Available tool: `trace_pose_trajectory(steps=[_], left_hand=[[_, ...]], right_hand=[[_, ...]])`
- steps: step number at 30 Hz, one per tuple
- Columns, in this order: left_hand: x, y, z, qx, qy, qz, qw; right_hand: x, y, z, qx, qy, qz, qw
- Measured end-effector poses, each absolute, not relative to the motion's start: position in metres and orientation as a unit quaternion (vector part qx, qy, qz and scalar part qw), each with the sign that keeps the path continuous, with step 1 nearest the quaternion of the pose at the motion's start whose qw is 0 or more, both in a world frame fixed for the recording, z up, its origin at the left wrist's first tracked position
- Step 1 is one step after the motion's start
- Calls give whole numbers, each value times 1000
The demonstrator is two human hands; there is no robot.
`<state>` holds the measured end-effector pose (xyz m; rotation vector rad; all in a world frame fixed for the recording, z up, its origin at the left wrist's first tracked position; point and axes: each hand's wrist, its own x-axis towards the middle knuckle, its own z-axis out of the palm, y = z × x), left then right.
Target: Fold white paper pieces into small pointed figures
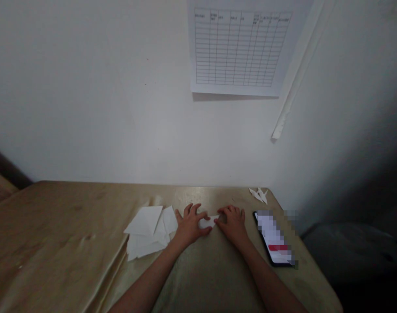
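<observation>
A small piece of folded white paper [206, 223] lies between my two hands, low over the tabletop. My left hand [190, 225] has its thumb and index finger at the left part of the paper, while its other fingers spread out on the table. At the paper's right end, my right hand [233, 225] pinches it between thumb and index finger, the remaining fingers bent. My fingers partly cover the paper, so the details of its folds cannot be made out.
Left of my hands is a loose pile of white paper sheets [148, 239]. A phone [273, 239] with a lit screen lies to the right. Small folded paper figures [259, 195] rest near the back right corner. Behind the table [205, 282] stands a white wall [120, 108] with a printed chart [237, 52].
</observation>
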<state>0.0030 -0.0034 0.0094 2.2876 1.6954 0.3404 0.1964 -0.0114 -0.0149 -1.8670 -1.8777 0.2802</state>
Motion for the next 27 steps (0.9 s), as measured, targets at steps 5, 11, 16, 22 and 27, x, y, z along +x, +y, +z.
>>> trace_pose_trajectory(steps=[5, 11, 16, 22, 27], left_hand=[[4, -4, 11, 787, 591, 115, 137], [3, -3, 10, 790, 586, 119, 136], [3, -4, 7, 790, 585, 127, 133], [3, -6, 3, 798, 572, 149, 115], [-1, -4, 5, 798, 569, 158, 119]], right_hand=[[200, -8, -17, -678, -681, 104, 258], [204, -3, -17, -678, -675, 111, 269], [205, 1, -17, -680, -670, 105, 277], [207, 0, -19, -678, -678, 93, 267], [208, -4, -14, -674, -681, 102, 269]])
